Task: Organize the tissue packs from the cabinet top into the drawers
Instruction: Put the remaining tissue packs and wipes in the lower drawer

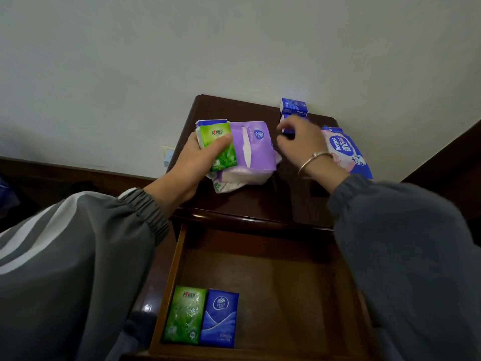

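My left hand (194, 162) grips a small green tissue pack (220, 145) above the left of the dark cabinet top (260, 201). A large purple tissue pack (256, 155) lies just right of it. My right hand (302, 142) curls its fingers round a small blue tissue pack (286, 130) near the back; the hand hides most of it. Another blue pack (293, 106) stands against the wall. A blue and pink wipes pack (346, 149) lies at the right. The open drawer (273, 269) holds a green pack (183, 315) and a blue pack (220, 317) side by side at its front left.
A white wall (234, 48) rises right behind the cabinet. A wall socket (168, 155) sits low to the left of it. Dark wooden furniture (447, 162) flanks the cabinet on the right. My grey sleeves (78, 256) fill the lower corners.
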